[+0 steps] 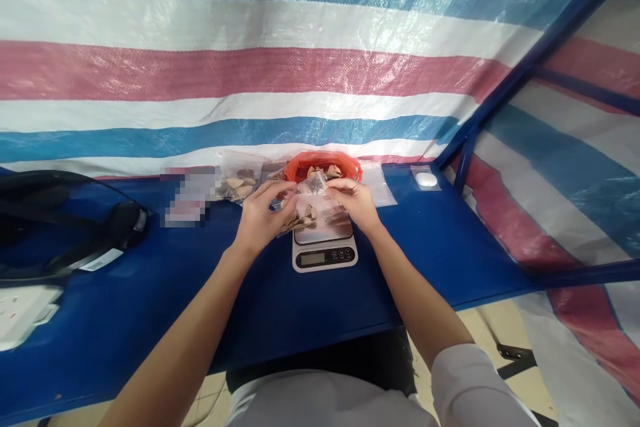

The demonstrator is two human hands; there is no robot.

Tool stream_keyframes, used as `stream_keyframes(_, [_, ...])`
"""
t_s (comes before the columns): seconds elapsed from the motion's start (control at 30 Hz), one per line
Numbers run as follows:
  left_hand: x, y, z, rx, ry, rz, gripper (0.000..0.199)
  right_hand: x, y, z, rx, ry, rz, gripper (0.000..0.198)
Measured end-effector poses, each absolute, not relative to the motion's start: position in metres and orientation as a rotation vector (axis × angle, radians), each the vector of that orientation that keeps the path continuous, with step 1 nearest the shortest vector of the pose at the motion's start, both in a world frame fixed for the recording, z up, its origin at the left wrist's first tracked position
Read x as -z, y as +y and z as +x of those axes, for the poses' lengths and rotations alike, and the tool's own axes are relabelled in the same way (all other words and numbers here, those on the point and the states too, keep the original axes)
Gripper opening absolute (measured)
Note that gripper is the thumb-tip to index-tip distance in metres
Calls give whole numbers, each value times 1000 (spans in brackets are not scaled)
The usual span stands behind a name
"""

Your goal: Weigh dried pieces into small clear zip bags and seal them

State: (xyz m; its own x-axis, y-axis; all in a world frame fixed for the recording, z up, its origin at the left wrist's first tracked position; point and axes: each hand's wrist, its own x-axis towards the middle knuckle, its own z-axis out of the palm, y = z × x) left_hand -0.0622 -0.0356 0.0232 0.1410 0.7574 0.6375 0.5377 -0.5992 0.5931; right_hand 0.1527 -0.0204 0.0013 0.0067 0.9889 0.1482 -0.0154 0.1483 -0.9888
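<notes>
Both my hands grip a clear plastic bag [311, 208] that holds several brown, dried-looking slices. My left hand [265, 212] pinches its upper left side, and my right hand [353, 200] pinches the upper right edge. Under the bag stands a white kitchen scale [325, 259] with a metal plate, a small display and round buttons; I cannot tell whether the bag touches the plate. Just behind, an orange-red plastic bag [296, 164] lies open with more brown pieces inside. Another clear bag of brown slices [240, 181] rests left of my left hand.
On the blue table [430, 260], a white mouse-shaped object [427, 179] sits at the back right. At left lie a black strapped device [113, 230] and a white power strip [25, 313]. Striped sheeting [250, 73] rises behind, and a blue metal frame [480, 113] stands at right.
</notes>
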Motion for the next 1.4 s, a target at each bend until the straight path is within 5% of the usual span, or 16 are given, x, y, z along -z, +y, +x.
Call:
stream_keyframes(0.47, [-45, 3, -38, -920, 1212, 1473, 40, -32, 10, 156, -1209, -1636, -1011, 35])
stream_keyframes(0.73, [-36, 16, -43, -893, 1131, 1202, 26, -42, 18, 157, -1382, -1647, -1058, 32])
stream_keyframes(1.4, [-33, 14, -40, -852, 1126, 1495, 27, -38, 21, 158, -1377, -1729, -1128, 16])
